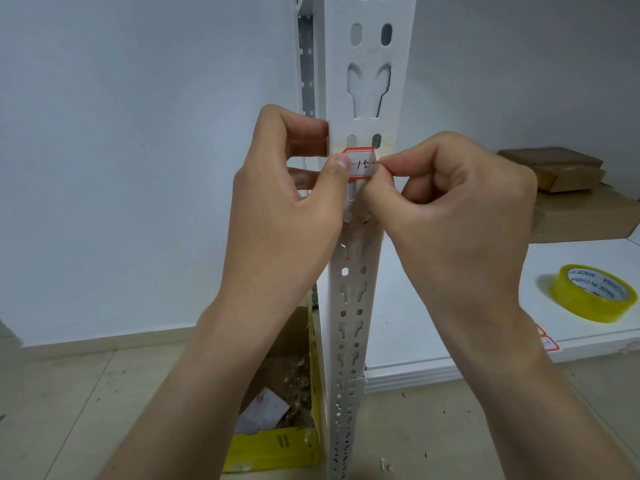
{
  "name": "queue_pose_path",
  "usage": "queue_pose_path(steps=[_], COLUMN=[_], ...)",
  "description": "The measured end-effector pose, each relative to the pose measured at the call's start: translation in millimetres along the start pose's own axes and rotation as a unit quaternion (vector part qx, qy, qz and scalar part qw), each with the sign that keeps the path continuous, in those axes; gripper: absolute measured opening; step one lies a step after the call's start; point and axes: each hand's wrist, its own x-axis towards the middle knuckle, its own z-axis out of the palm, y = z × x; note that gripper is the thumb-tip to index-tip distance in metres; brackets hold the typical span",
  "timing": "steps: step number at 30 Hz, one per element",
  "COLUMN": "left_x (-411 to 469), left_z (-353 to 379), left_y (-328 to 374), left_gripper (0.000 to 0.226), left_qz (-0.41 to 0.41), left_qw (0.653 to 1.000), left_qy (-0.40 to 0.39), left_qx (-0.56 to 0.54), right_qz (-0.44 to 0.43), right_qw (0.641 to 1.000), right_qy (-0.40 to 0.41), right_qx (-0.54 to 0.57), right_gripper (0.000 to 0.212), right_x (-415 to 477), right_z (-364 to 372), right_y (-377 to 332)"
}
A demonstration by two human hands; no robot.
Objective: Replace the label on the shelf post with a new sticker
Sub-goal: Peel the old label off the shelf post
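Note:
A white perforated shelf post (367, 84) stands upright in the middle of the view. A red-bordered white label (360, 162) with "15" written on it lies across the post's front face. My left hand (277, 209) wraps the post from the left, its thumb pressing on the label's left end. My right hand (457, 209) pinches the label's right edge between thumb and forefinger. Whether the label is fully stuck down I cannot tell.
On the white shelf board (450, 320) to the right lie a roll of yellowish clear tape (594, 292) and red-bordered stickers (549, 341) at its front edge. Cardboard boxes (568, 188) sit at the back right. An open yellow box (277, 410) with scraps stands on the floor left of the post.

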Motion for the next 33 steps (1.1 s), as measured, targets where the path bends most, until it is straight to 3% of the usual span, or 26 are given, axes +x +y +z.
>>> queue_pose_path(steps=[33], left_x=[0.8], left_z=[0.4], left_y=[-1.3], left_gripper=[0.024], left_qz=[0.003], left_qw=[1.0], left_qy=[0.005], left_qx=[0.0], right_qz=[0.005], right_qw=[1.0], right_qy=[-0.003], right_qx=[0.02], right_gripper=[0.012], right_x=[-2.0], right_z=[1.2], right_y=[-8.1])
